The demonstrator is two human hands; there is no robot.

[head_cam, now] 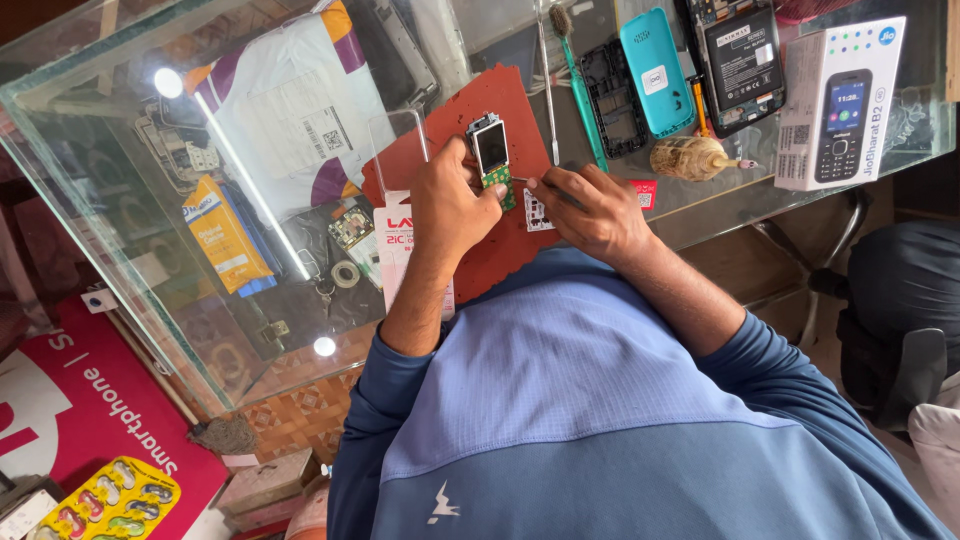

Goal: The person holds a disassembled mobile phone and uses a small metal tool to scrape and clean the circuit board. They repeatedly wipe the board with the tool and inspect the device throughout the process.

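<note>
My left hand (452, 205) pins a small phone circuit board with its screen (491, 150) against a red work mat (470, 110) on a glass counter. My right hand (592, 212) grips a thin metal tool (535, 184) whose tip touches the green lower part of the board. Both forearms reach out from blue sleeves over the counter's near edge.
A teal phone back cover (655, 70), a black phone frame (612, 98), a green brush (578, 85) and tweezers (546, 80) lie beyond the mat. A white phone box (838, 100), a battery-fitted phone body (742, 65) and a brown lump (688, 157) sit to the right. A black chair (900, 310) stands beside me.
</note>
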